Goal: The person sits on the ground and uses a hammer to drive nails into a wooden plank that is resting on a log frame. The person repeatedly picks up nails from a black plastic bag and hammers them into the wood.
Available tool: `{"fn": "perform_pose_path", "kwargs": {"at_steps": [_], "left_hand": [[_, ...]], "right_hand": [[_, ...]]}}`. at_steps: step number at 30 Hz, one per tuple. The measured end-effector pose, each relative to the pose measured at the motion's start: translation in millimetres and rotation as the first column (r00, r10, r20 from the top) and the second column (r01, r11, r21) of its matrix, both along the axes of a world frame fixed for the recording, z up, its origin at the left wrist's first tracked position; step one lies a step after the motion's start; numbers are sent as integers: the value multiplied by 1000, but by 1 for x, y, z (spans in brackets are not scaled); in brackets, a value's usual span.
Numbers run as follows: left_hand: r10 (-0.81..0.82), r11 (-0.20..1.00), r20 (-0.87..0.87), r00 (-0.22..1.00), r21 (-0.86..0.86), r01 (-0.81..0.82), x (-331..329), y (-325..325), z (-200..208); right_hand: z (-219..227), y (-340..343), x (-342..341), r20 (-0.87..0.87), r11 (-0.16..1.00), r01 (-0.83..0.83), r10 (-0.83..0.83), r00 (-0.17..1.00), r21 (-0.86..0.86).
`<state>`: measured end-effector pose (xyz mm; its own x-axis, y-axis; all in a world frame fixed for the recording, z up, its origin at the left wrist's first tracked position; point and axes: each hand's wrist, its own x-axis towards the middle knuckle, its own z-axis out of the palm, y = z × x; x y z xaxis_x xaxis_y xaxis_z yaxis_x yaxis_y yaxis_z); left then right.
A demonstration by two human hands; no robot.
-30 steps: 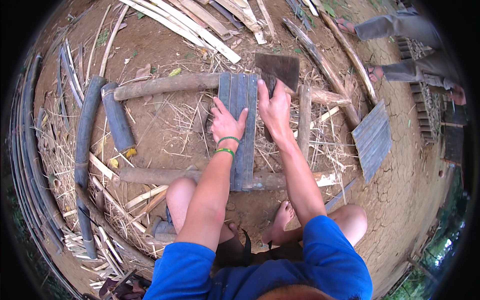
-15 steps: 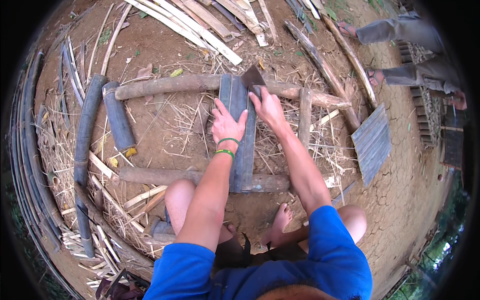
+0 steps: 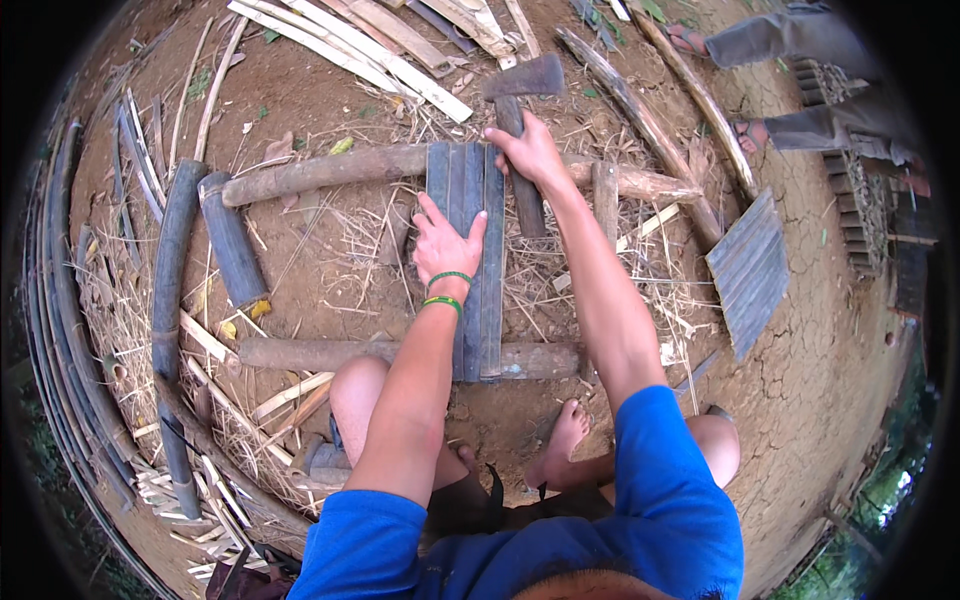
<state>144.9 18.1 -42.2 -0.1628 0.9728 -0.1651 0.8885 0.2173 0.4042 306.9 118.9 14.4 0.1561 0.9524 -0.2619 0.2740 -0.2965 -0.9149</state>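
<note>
My right hand (image 3: pixel 530 157) is closed round the wooden handle of a hatchet (image 3: pixel 530 210). Its broad dark metal head points away from me, past the far log. A flattened, dark grey split-bamboo panel (image 3: pixel 489 300) lies across two logs, the far log (image 3: pixel 335 172) and the near log (image 3: pixel 310 353). My left hand (image 3: pixel 446 248) rests on this panel with fingers and thumb spread, palm down, green bands at the wrist. The hatchet is held just right of the panel's far half, above the straw-strewn ground between the logs.
A second bamboo panel (image 3: pixel 748 272) lies to the right beside long poles (image 3: pixel 645 130). Bamboo tubes (image 3: pixel 232 240) stand at left, near a bundle of long poles (image 3: pixel 75 300). Pale split strips (image 3: pixel 370 55) lie at the back. Another person's legs (image 3: pixel 800 130) are at far right.
The hatchet has swung round in my right hand, so its head now sits farther away and its full handle shows. My left hand stays on the panel, its thumb spread a little.
</note>
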Motion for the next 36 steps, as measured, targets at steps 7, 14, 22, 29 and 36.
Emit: {"fn": "perform_pose_path", "kwargs": {"at_steps": [7,14,22,29,36], "left_hand": [[8,1000,17,1000,-8,-7,2,-1,1],[2,1000,25,1000,-13,-2,3,-1,2],[-3,1000,-4,1000,19,3,1,0,-4],[-9,1000,15,1000,4,9,2,0,0],[0,1000,61,998,-3,0,-3,0,-3]], "right_hand": [[-67,31,1,-113,996,-64,71,991,58],[-80,22,4,-18,986,-39,42,999,165],[-54,7,-8,359,931,-178,55,932,319],[-42,7,-5,430,922,-298,171,887,248],[0,-34,18,495,976,-201,135,858,83]]}}
